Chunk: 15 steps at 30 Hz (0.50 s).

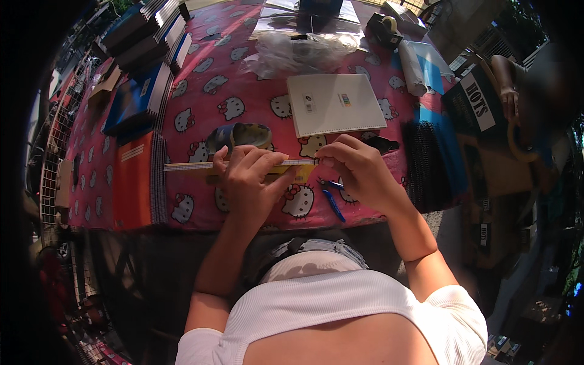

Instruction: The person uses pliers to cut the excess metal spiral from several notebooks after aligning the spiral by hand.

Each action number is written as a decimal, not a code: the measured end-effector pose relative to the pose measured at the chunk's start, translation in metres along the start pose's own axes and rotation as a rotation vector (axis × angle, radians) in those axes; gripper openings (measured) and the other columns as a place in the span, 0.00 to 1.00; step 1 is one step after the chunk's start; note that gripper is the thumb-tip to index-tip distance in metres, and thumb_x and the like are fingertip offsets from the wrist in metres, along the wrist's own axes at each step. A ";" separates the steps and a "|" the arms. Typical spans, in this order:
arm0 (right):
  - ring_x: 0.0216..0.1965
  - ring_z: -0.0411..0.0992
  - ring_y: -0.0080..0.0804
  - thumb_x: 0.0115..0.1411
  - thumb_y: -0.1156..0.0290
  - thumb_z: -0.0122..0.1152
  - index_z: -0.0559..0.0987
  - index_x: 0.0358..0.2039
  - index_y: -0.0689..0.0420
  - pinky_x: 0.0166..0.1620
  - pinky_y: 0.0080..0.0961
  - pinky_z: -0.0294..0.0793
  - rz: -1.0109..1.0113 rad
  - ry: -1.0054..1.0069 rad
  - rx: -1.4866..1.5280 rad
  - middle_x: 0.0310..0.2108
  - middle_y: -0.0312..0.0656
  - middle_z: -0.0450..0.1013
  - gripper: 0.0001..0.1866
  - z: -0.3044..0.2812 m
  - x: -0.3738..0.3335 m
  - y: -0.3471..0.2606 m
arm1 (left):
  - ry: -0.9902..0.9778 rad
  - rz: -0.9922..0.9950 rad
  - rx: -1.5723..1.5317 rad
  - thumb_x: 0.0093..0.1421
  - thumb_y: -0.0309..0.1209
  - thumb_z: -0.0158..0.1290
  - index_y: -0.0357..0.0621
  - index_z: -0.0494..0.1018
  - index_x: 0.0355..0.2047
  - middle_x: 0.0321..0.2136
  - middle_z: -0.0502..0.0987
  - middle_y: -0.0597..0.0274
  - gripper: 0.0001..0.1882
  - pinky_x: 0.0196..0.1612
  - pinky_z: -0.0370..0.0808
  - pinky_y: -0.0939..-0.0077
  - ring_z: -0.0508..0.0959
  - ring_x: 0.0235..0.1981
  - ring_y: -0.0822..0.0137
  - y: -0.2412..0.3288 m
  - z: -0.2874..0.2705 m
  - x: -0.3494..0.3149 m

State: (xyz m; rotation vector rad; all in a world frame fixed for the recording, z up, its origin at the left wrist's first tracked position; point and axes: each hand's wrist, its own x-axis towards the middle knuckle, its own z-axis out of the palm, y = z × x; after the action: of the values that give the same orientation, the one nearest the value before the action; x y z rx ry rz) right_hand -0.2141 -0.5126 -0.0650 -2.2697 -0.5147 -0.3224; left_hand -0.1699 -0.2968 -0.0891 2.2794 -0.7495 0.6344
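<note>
My left hand is closed on a thin notebook, which stands nearly edge-on, its white edge marked with a row of small dots and a yellow cover below. The right hand pinches at the notebook's right end; what lies between those fingertips is too small to make out. Just below the right fingers lies a pair of blue-handled pliers on the pink patterned tablecloth. Behind the left hand rests a rolled, camouflage-like cloth item. A white-covered notebook lies flat beyond the hands.
At left stand stacks of spiral notebooks, orange and blue. Black binding coils are heaped at right. Clear plastic and a tape dispenser sit farther back. Another person's arm shows at the right, near a dark green box.
</note>
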 end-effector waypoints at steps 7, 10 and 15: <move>0.39 0.72 0.46 0.50 0.81 0.59 0.72 0.43 0.57 0.37 0.35 0.73 0.021 -0.029 -0.110 0.39 0.45 0.70 0.18 0.007 0.005 -0.006 | 0.000 0.014 -0.044 0.42 0.37 0.66 0.53 0.79 0.27 0.27 0.79 0.74 0.11 0.54 0.54 0.57 0.73 0.38 0.69 -0.003 0.003 0.001; 0.36 0.72 0.45 0.50 0.81 0.60 0.73 0.41 0.57 0.35 0.36 0.73 0.033 -0.110 -0.066 0.37 0.44 0.70 0.16 0.004 0.006 -0.002 | 0.001 0.014 -0.042 0.43 0.37 0.66 0.53 0.79 0.27 0.27 0.79 0.74 0.11 0.53 0.54 0.57 0.73 0.39 0.69 -0.002 0.002 0.002; 0.31 0.72 0.46 0.49 0.81 0.60 0.73 0.36 0.57 0.31 0.36 0.72 0.025 0.046 -0.052 0.32 0.42 0.70 0.12 0.013 0.013 -0.010 | 0.034 0.021 -0.026 0.43 0.37 0.66 0.53 0.80 0.28 0.27 0.79 0.74 0.11 0.53 0.54 0.56 0.73 0.39 0.68 -0.003 0.006 0.000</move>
State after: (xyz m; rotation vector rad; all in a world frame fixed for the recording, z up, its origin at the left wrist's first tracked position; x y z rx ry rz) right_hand -0.2066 -0.4934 -0.0628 -2.3113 -0.4581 -0.3789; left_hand -0.1663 -0.2997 -0.0944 2.2347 -0.7621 0.6673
